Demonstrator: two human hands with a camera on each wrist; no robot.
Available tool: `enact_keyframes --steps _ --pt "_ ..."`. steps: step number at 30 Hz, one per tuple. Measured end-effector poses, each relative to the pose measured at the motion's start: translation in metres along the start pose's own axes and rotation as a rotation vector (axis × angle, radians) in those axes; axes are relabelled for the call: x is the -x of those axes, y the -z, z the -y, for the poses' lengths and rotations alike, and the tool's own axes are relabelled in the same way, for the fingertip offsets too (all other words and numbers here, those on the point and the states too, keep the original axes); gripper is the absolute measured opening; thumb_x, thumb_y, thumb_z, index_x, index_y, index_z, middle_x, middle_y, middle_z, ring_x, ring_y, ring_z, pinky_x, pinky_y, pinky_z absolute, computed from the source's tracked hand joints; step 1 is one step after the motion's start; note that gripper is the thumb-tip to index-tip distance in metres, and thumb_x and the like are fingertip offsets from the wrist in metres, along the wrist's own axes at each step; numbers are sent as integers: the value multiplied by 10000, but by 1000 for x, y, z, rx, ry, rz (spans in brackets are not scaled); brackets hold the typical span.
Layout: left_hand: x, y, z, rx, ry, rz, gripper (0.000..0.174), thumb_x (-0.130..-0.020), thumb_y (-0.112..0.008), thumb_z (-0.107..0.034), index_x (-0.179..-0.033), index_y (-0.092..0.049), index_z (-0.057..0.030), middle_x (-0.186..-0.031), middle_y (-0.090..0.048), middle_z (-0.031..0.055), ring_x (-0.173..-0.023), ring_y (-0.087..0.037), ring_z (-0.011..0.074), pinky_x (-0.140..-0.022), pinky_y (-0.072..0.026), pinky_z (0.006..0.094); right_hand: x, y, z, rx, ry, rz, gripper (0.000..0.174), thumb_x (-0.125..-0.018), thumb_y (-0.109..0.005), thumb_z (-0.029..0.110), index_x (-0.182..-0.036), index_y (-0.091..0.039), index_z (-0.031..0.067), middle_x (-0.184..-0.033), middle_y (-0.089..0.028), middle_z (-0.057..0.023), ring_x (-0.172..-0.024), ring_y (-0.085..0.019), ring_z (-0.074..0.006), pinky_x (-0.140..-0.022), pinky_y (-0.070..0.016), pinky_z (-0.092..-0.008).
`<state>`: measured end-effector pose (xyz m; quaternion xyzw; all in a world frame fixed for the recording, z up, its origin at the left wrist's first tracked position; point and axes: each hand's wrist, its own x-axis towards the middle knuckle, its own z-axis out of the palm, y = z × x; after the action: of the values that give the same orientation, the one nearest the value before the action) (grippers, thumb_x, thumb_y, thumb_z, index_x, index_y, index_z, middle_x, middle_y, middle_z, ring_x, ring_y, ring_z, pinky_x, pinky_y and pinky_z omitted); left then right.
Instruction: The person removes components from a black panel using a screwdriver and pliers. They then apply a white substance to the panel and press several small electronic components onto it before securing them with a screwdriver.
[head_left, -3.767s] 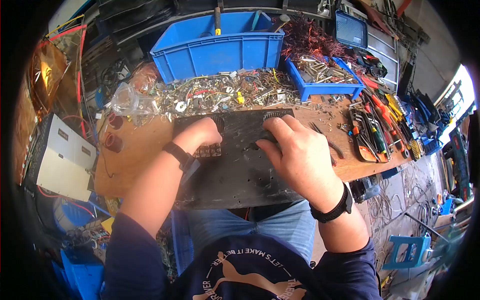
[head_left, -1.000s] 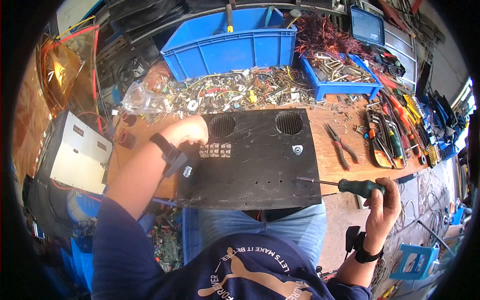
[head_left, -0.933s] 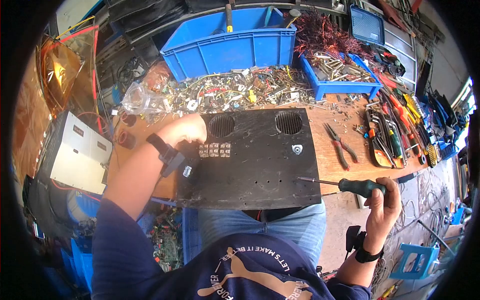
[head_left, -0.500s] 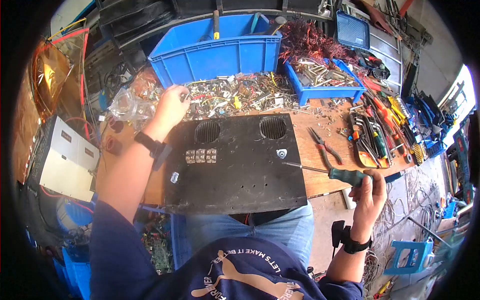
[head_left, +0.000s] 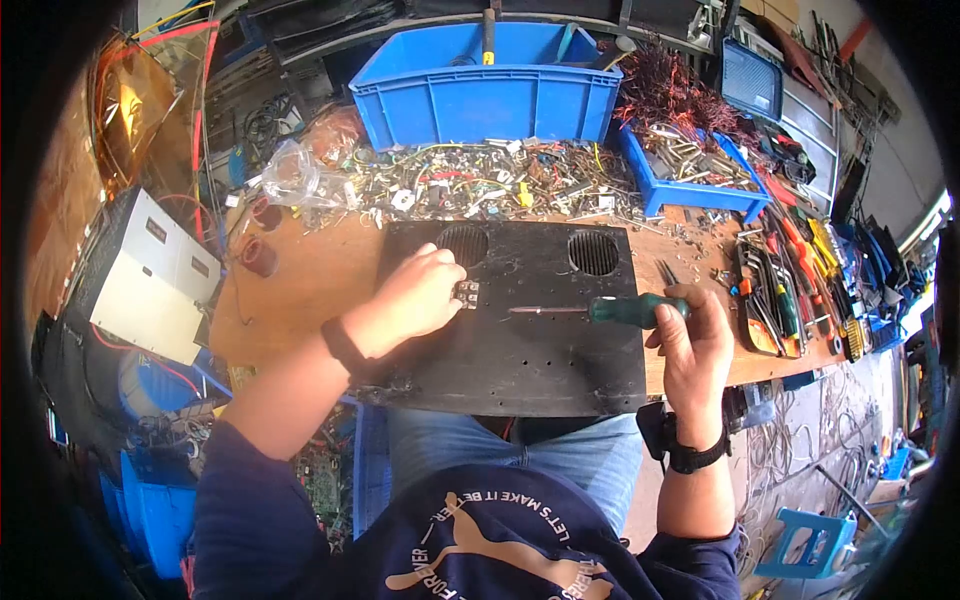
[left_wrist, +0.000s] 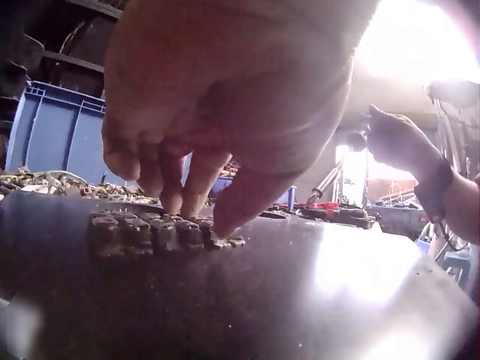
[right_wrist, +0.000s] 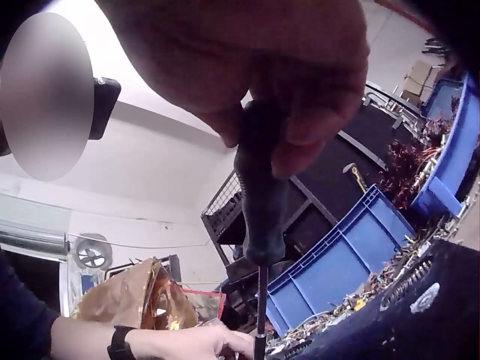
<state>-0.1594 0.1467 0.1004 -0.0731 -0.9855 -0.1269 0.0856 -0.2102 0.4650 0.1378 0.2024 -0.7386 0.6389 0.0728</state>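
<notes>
A black metal panel [head_left: 520, 375] with two round grilles lies at the table's front edge, over the person's lap. The left hand [head_left: 415, 290] reaches down onto the row of small terminal blocks [head_left: 468, 293] fixed near the panel's upper left. In the left wrist view, thumb and fingers pinch the far end of the terminal blocks [left_wrist: 127, 234]. The right hand [head_left: 697, 335] grips a green-handled screwdriver [head_left: 635, 311], held sideways above the panel with its shaft pointing left, toward the left hand. A bright metal piece [right_wrist: 425, 298] lies on the panel in the right wrist view.
Behind the panel spreads a heap of small scrap parts [head_left: 480, 180], with a blue crate [head_left: 490, 105] beyond. A blue tray [head_left: 700, 185] of metal pieces stands back right. Pliers [head_left: 668, 272] and a tool set [head_left: 770, 295] lie right. A white box [head_left: 150, 275] stands left.
The left hand has come back from the scrap heap to the terminal blocks. The right hand has brought the screwdriver leftward and further over the panel.
</notes>
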Motion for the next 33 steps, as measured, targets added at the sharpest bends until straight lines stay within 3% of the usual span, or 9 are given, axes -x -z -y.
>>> enact_keyframes --steps 8,14,17,24,25,28,33 --pt "-3 -12 0 -64 -46 -15 194 -668 -707 -45 -859 -694 -18 -852 -603 105 -883 -545 303 -804 -468 396 9 9 -7 200 75 -26 189 -851 -684 68 -999 -587 -1 -750 -563 -25 -620 -521 -79 -564 -430 -225" --pt "13 -7 -16 -31 -46 46 242 -664 -733 -75 -900 -704 -26 -877 -616 102 -898 -549 298 -819 -471 393 2 3 2 87 -52 -26 172 -858 -680 86 -982 -590 8 -719 -552 -9 -601 -514 -68 -545 -421 -215" --pt "25 2 -16 42 -45 -98 270 -679 -736 -74 -940 -695 -17 -901 -622 111 -935 -551 304 -837 -471 392 -22 -11 -6 63 -77 29 184 -862 -688 117 -982 -594 14 -715 -564 -13 -551 -520 -69 -506 -421 -217" --pt "54 23 37 75 236 -181 264 -707 -722 -30 -966 -676 -7 -872 -605 115 -838 -576 262 -762 -484 350 -53 -34 -26 63 -164 151 239 -880 -678 152 -985 -574 -36 -684 -586 -36 -518 -545 -86 -464 -434 -221" --pt "60 28 38 118 296 -149 242 -722 -715 -58 -956 -675 -10 -901 -625 142 -924 -585 314 -824 -480 391 -54 -34 -27 59 -194 150 239 -880 -677 152 -982 -574 -38 -681 -587 -38 -506 -543 -89 -452 -430 -224" --pt "77 29 46 157 383 -95 268 -717 -724 -57 -975 -671 -5 -907 -627 143 -915 -588 318 -808 -485 386 -57 -35 -35 92 -223 168 243 -879 -675 170 -952 -589 -45 -661 -587 -49 -462 -542 -108 -414 -420 -237" --pt "70 19 46 214 337 -86 327 -713 -732 -64 -1025 -660 2 -932 -624 148 -925 -596 322 -811 -488 383 -48 -84 -38 134 -230 276 304 -864 -691 215 -959 -603 -59 -675 -621 -117 -483 -605 -161 -451 -467 -300"
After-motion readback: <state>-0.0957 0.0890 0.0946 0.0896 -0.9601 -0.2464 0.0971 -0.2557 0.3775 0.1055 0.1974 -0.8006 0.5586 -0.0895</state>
